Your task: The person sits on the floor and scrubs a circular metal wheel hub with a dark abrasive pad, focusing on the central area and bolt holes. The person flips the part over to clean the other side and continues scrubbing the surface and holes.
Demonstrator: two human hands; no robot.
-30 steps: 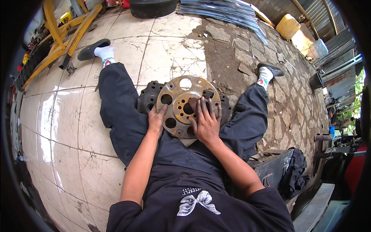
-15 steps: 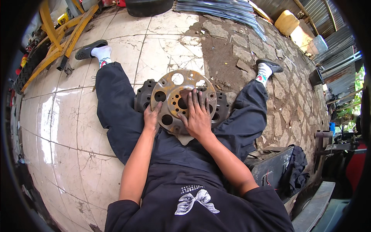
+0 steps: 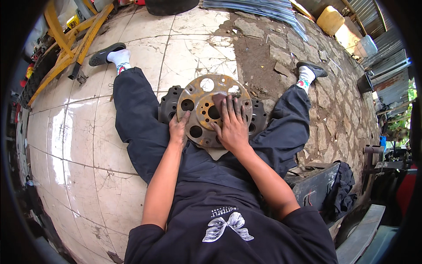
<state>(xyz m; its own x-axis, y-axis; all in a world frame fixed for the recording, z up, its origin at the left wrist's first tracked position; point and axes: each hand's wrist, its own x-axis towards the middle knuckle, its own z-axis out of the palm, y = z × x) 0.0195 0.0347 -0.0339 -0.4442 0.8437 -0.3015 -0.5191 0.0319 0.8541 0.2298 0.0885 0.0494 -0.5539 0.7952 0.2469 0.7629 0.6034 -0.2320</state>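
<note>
A round, rusty metal plate [image 3: 193,104] with holes of several sizes stands tilted between my thighs. My left hand [image 3: 179,128] grips its left lower rim, thumb on the face and the other fingers mostly hidden behind it. My right hand [image 3: 234,130] lies over the right side of the face with its blackened fingers stretched out. Under those fingers a brown piece that looks like sandpaper [image 3: 218,100] is pressed flat, partly covered. Behind the plate sits a dark metal part with holes [image 3: 169,104], showing on both sides.
My legs spread over pale tiles [image 3: 132,83] on the left and rough stone paving [image 3: 325,114] on the right. A black case [image 3: 313,182] with dark cloth [image 3: 343,187] stands by my right thigh. A yellow frame [image 3: 83,39] is at far left; corrugated sheets [image 3: 259,11] lie ahead.
The whole view has shifted slightly. My right hand and the brown piece have slid a little across the plate's face; my left hand keeps its grip on the rim.
</note>
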